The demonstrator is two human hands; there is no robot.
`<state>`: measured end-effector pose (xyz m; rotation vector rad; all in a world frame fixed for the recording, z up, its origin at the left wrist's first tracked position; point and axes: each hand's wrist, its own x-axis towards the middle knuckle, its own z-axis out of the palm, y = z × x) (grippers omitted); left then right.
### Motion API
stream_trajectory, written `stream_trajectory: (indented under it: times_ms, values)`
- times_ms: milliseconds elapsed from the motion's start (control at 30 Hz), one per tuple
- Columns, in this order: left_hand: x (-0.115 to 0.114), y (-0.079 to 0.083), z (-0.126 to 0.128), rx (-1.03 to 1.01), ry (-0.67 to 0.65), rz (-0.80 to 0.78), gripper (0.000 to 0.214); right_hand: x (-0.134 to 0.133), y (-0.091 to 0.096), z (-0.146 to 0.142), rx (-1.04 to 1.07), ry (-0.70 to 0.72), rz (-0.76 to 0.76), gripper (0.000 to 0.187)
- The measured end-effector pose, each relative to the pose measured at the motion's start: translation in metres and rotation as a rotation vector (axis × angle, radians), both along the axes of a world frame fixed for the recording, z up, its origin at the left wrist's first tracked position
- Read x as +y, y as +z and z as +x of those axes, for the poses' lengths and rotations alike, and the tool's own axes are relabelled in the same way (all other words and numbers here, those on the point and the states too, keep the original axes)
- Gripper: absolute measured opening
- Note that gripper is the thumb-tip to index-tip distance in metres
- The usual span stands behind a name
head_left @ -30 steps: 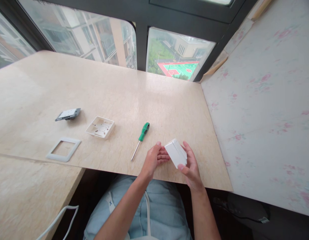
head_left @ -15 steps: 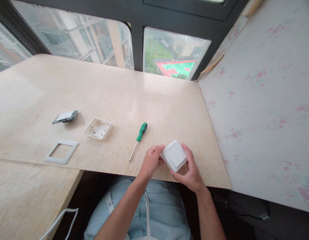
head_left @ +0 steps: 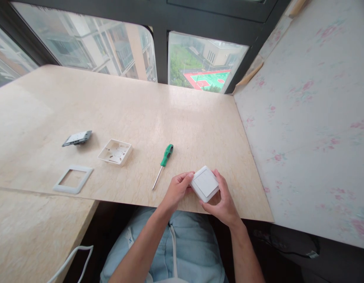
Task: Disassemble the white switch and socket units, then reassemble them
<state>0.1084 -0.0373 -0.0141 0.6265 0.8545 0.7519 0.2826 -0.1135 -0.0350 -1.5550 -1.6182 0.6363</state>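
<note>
Both hands grip a white square wall switch (head_left: 204, 183), tilted with its face toward me, close to the front edge of the counter. My left hand (head_left: 177, 189) pinches its left corner, thumb on top; the fingers beneath are partly hidden. On the other side, my right hand (head_left: 225, 202) has its fingers along the upper right edge and its thumb at the lower corner. Left of my hands lies a screwdriver (head_left: 163, 165) with a green and black handle, its metal tip pointing toward me.
Farther left on the marbled counter (head_left: 146, 114) are an open white mounting box (head_left: 123, 156), a white square frame (head_left: 84, 179) and a grey-edged switch module (head_left: 77, 137). A floral-papered wall (head_left: 311, 129) bounds the right side, windows the back. A white cable (head_left: 71, 257) hangs at lower left.
The wall switch has tilted very slightly in my hands. Both hands keep their hold, and the things on the counter lie as before.
</note>
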Motion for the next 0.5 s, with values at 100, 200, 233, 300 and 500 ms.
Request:
stream_trajectory:
  times_ms: [100, 200, 233, 300, 500]
  values:
    - [-0.001, -0.001, 0.003, 0.042, 0.021, 0.031, 0.054, 0.001, 0.0, 0.0, -0.002, -0.004, -0.01, 0.103]
    - [-0.001, -0.002, 0.004, 0.049, 0.029, 0.03, 0.054, 0.001, 0.0, -0.001, 0.021, -0.02, -0.005, 0.099]
    - [-0.002, -0.001, 0.003, 0.035, 0.03, 0.022, 0.054, 0.001, 0.001, -0.001, 0.029, -0.024, -0.001, 0.098]
    - [-0.002, -0.001, 0.001, -0.007, 0.035, 0.003, 0.054, 0.0, 0.0, -0.002, 0.049, -0.027, 0.003, 0.097]
    - [-0.003, -0.002, -0.001, -0.023, 0.05, -0.017, 0.05, -0.002, -0.012, 0.0, 0.148, -0.038, -0.031, 0.1]
